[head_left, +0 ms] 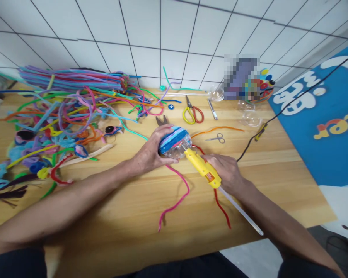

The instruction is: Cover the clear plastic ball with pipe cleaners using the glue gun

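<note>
My left hand (pixel 150 152) grips a clear rounded ball (pixel 174 141) partly covered with blue, light blue and purple fuzzy strips. In my right hand (pixel 224 172) is a yellow glue gun (pixel 203 168), its nozzle touching or very near the bare, clear part of the ball. A long translucent glue stick (pixel 242 211) sticks out of the gun's back end. A pink pipe cleaner (pixel 186 189) trails on the table below the ball, and a red one (pixel 219 204) lies partly hidden under the gun and my right hand.
Tangled pipe cleaners (pixel 75 116) and a bundle (pixel 75 79) cover the left side. Pliers (pixel 161 120), red-yellow scissors (pixel 193 112), small scissors (pixel 218 138) and a pen (pixel 212 109) lie beyond my hands. Clear balls (pixel 251 117) stand back right, near a black cable (pixel 246 148).
</note>
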The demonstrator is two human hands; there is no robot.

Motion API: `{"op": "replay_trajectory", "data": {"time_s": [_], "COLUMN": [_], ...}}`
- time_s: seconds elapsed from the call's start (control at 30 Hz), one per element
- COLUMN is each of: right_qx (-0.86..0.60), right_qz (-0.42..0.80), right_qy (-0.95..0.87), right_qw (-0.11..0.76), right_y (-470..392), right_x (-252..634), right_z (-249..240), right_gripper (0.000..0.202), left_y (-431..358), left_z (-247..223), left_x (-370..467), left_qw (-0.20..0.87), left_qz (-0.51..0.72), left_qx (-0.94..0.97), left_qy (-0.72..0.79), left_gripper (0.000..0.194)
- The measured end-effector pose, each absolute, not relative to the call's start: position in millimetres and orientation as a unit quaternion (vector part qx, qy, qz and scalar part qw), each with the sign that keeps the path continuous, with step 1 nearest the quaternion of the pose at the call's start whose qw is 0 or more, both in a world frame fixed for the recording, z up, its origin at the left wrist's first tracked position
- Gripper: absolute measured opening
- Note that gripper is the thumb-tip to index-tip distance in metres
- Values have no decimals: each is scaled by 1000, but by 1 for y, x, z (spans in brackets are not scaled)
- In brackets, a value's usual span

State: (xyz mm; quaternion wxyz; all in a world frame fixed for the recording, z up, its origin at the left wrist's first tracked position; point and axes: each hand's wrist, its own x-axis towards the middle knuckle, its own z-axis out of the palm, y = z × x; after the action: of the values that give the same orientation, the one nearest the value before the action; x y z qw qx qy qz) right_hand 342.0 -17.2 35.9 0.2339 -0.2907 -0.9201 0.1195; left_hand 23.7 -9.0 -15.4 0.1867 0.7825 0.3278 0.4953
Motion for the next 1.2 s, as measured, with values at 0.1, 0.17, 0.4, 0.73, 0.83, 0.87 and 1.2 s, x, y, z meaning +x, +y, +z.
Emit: {"op": "replay_trajectory", "data": {"time_s": [0.1,0.17,0.4,0.73,0.83,0.87,1.2], "right_qx": [-288,-290,-282,-280,-285,-294,-316], "right_qz": [143,137,82,43,45,51,78], "right_qy": [-917,-917,-918,-926,-924,-922,-909], "right_qw": [238,236,265,250,250,246,262], "right_y": [-19,-21,-24,-17,-19,-19,-23], "right_x": [340,339,334,338,337,337,335], "right_z": [39,42,40,28,27,27,30], "right_gripper": [26,26,28,35,36,36,32], "left_y": [-9,-9,-8,-10,-10,-10,-9], "left_z": [-16,-16,-16,-12,-12,-12,-16], "left_x": [24,25,26,28,28,28,29], "left_qw": [189,185,174,170,176,178,172], "left_qz": [497,501,500,501,498,497,512], "left_qx": [780,779,782,772,773,773,767], "left_qy": [330,330,329,351,350,351,346], "left_gripper": [104,101,100,106,104,103,104]}}
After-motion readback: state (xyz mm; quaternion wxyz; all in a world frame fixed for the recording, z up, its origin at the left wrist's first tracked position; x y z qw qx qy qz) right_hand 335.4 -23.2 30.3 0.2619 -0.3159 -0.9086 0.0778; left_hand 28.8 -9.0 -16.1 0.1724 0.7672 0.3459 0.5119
